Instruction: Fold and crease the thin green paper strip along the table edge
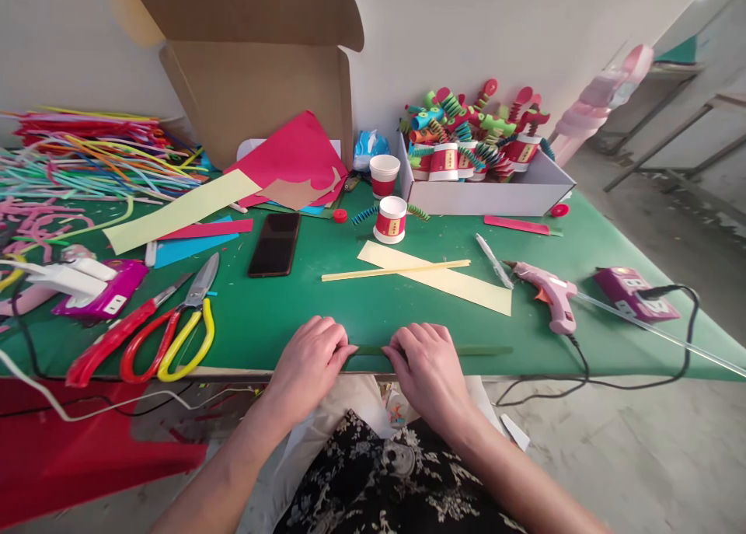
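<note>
Left hand and right hand: on a green strip, near edge of green table. Beyond them: cream strip, paper cup, phone. Left: scissors. Right: pink glue gun. Far right: white box of colourful paper figures.

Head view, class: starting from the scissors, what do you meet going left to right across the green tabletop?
Scissors, black phone, cup with coiled arms, pink glue gun, purple power strip.
</note>
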### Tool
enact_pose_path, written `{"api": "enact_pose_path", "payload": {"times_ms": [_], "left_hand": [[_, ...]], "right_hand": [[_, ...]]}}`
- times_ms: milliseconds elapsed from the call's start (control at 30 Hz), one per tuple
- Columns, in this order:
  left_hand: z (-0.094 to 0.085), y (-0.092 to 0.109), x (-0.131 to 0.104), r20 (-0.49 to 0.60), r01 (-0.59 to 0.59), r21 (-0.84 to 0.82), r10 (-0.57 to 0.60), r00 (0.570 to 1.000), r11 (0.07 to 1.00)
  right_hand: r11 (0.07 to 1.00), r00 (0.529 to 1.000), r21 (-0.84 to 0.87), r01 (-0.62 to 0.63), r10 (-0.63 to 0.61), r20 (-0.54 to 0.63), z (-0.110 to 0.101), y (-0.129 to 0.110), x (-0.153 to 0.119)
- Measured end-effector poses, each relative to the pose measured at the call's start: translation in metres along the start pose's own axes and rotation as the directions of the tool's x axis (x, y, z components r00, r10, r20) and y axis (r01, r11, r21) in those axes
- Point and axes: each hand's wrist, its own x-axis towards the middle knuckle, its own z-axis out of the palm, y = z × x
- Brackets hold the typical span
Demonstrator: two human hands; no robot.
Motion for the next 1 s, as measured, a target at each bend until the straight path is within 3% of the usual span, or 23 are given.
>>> {"api": "enact_pose_path", "payload": {"times_ms": [1000], "left_hand": [[-0.014, 0.007, 0.015, 0.198, 0.045, 0.099, -0.063, 0.978, 0.994]], "right_hand": [[0.997, 0.997, -0.082, -0.005, 0.011, 0.071, -0.003, -0.002, 0.009]]}}
